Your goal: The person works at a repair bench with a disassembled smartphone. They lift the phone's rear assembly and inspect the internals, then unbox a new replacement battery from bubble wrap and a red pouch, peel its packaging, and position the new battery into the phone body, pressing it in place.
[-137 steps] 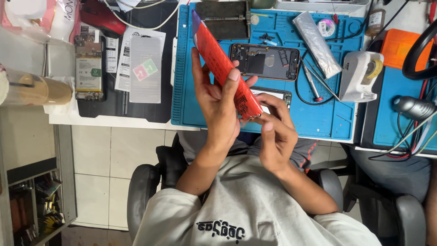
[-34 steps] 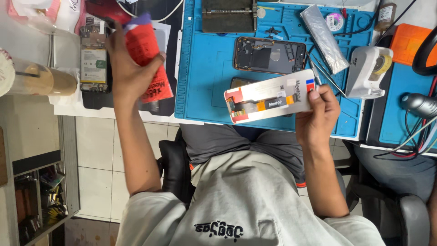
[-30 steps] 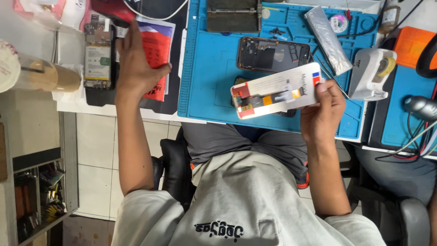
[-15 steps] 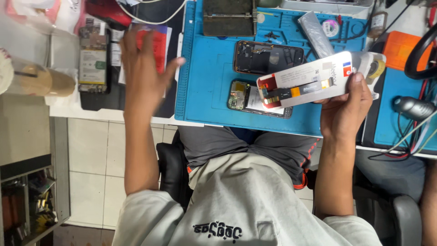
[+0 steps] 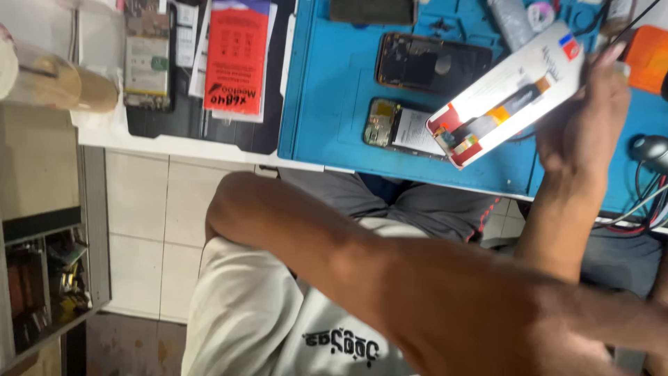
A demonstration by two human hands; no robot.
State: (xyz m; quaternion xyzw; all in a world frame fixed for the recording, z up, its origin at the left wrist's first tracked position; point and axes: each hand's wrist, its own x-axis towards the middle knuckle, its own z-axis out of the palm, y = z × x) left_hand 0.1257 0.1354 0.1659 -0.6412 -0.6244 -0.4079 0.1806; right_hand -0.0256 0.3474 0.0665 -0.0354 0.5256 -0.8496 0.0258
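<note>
My right hand grips a long white phone display part by its far end, held tilted above the blue work mat. The part has a dark flex strip and coloured patches on its back. Under it on the mat lie an opened phone body and a dark phone frame. Of my left arm only the bent elbow and bare forearm show, crossing my chest toward the lower right; the hand itself is out of frame. A red packet lies flat on the black mat at the left.
A phone with a pale back lies beside the red packet. A clear cup stands at the far left. A grey mouse and cables sit at the right edge, an orange object above them. A cluttered shelf is below left.
My left hand laid the red packet on the black mat and drew back out of view. My right hand carried the white display part up and to the right.
</note>
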